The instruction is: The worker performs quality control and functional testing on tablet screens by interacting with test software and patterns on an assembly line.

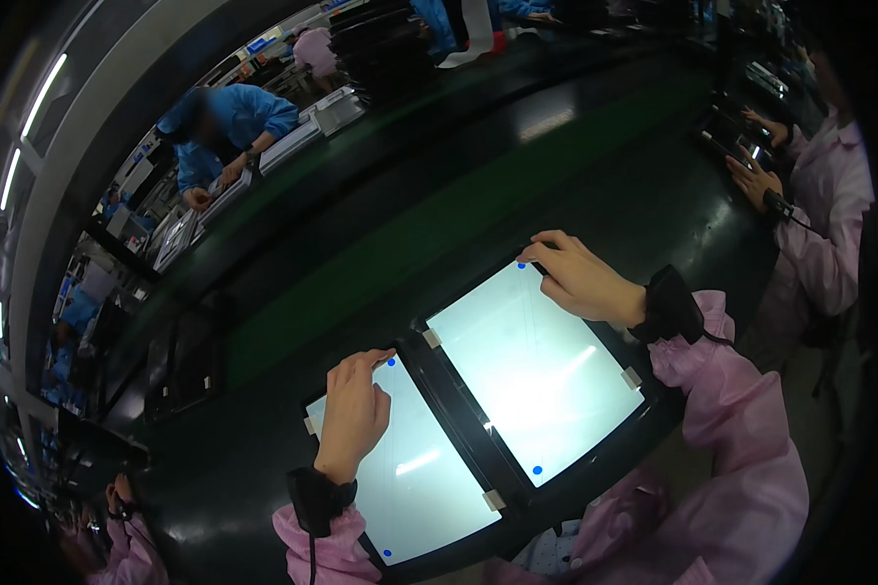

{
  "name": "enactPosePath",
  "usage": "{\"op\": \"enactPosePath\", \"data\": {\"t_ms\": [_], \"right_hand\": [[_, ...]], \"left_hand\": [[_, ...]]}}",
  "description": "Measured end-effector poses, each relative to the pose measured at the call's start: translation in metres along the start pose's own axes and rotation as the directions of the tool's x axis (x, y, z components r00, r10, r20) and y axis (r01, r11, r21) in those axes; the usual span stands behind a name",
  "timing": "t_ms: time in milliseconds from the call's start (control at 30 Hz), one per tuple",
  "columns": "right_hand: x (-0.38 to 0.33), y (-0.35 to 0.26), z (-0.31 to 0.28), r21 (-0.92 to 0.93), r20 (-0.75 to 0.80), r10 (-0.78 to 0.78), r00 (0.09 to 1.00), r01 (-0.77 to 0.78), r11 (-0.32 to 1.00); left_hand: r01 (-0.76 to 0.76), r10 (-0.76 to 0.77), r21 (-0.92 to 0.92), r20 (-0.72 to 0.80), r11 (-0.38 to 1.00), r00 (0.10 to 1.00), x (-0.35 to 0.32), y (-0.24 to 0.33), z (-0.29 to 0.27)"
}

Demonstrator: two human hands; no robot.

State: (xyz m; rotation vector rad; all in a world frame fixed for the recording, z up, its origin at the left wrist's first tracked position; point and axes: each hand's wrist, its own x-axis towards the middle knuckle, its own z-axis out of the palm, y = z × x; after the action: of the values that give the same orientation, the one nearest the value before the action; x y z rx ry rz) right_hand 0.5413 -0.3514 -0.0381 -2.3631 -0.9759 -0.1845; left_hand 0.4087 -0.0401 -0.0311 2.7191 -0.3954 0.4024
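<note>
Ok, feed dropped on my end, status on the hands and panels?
Left hand fingertips on left panel top corner. Right hand at right panel top corner. Panels side by side, flat. Nothing in the way.

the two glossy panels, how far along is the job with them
Both panels lie side by side on the dark belt, pale tape tabs at their edges. In hand: the left hand has fingertips on the left panel at its top corner by a blue dot, and the right hand touches the right panel at its top corner. Nothing looks lifted or peeled yet, so both seem left to finish.
</note>
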Motion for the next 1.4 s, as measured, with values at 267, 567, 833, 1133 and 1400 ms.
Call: {"op": "enactPosePath", "data": {"t_ms": [267, 567, 833, 1133, 1400], "right_hand": [[-0.010, -0.015, -0.003, -0.050, 0.029, -0.001, 1.000, 0.003, 0.999], [-0.067, -0.065, -0.005, -0.020, 0.083, -0.175, 0.981, 0.177, 0.984], [-0.097, -0.090, 0.000, -0.061, 0.185, -0.278, 0.943, 0.294, 0.954], [-0.099, -0.092, 0.000, 0.018, 0.177, -0.213, 0.961, 0.213, 0.977], [-0.098, -0.087, 0.001, 0.012, 0.173, -0.252, 0.952, 0.254, 0.967]], "left_hand": [[0.029, -0.029, 0.032, -0.009, 0.999, 1.000, -0.015, 0.008, -0.001], [0.108, -0.112, 0.042, 0.098, 0.993, 0.989, -0.084, 0.037, -0.026], [0.121, -0.123, 0.032, 0.093, 0.992, 0.988, -0.111, 0.052, -0.044], [0.024, -0.024, 0.040, -0.005, 0.999, 1.000, -0.022, 0.016, -0.009], [0.063, -0.065, 0.071, 0.039, 0.996, 0.997, -0.014, 0.015, -0.002]]}}
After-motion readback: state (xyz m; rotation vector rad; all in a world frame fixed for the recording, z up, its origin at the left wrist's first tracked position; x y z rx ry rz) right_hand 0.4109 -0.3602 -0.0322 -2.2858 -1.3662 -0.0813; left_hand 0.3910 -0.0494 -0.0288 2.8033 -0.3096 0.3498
